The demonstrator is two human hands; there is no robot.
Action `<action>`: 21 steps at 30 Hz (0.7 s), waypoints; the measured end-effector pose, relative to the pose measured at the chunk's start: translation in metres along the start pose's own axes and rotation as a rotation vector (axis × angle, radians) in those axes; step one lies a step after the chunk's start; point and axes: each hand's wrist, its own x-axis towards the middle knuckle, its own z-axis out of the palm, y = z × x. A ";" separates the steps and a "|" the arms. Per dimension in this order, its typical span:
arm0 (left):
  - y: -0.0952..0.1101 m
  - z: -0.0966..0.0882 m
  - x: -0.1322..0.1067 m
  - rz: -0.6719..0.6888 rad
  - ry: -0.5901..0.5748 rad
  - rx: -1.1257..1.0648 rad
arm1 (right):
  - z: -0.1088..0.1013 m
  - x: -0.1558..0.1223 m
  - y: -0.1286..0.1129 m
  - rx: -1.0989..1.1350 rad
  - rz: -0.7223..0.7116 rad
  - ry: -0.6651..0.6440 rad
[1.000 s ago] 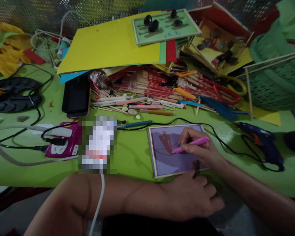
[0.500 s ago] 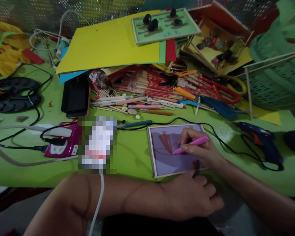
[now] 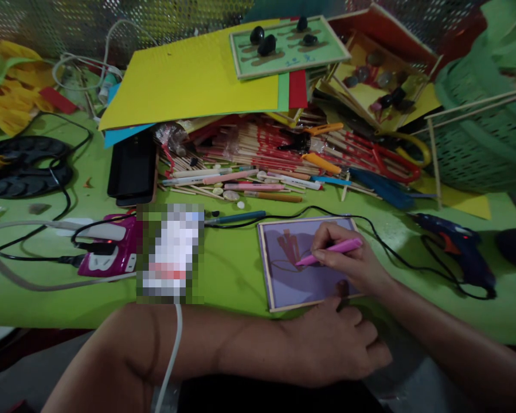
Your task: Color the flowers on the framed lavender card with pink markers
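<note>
- The bright pink, slender marker pen (image 3: pixel 340 249) has slid slightly left, its tip also a little higher on the flat purple card (image 3: pixel 290 291) with the pale wooden-strip border
- That tip now sits closer to the lower end of the brown, streaky drawn shape (image 3: pixel 289 246)
- The bare right hand (image 3: pixel 348 258) has shifted slightly left with it

A craft workspace (glue gun (image 3: pixel 466 248), pens (image 3: pixel 254 187), coloured sheets (image 3: pixel 193 80)).

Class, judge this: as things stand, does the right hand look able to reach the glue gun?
Likely yes: the glue gun lies largely uncovered to the right of the right hand, though that hand should first put down the pink marker it holds.
</note>
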 end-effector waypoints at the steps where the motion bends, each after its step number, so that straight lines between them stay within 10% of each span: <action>1: 0.000 0.000 0.000 0.002 0.002 0.002 | 0.000 0.000 0.000 0.008 -0.005 0.003; 12: -0.003 -0.006 -0.002 0.037 -0.067 0.030 | -0.019 -0.013 -0.002 0.069 -0.132 0.280; 21: 0.000 0.002 -0.008 0.112 -0.019 0.096 | -0.017 -0.065 0.006 0.069 -0.012 0.245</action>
